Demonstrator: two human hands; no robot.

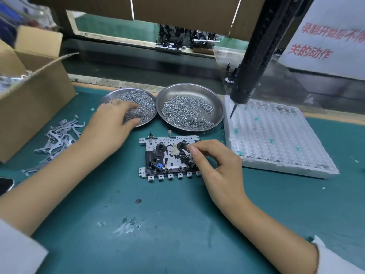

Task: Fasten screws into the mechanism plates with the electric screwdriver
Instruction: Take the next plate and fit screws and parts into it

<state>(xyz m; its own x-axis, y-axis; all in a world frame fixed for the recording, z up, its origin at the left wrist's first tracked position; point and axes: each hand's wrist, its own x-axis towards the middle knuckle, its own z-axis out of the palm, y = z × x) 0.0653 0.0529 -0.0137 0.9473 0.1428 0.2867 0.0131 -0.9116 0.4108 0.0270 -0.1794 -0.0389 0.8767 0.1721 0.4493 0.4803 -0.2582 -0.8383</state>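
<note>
Fingers of the left hand [112, 123] curl into the left screw dish [145, 95], the right hand [212, 161] pinches a part on the plate [169, 158] mid-mat, and the screwdriver [250, 60] hangs untouched, so we judge fastening not begun.

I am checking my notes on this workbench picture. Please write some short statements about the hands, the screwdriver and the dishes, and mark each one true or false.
1. The left hand reaches into the left dish of screws. True.
2. The right hand holds the electric screwdriver. False: the screwdriver hangs untouched; the hand's fingers are at the mechanism plate.
3. Both dishes hold screws. True; the right dish does too.
4. The mechanism plate lies in the foam tray. False: it lies on the green mat.
</note>
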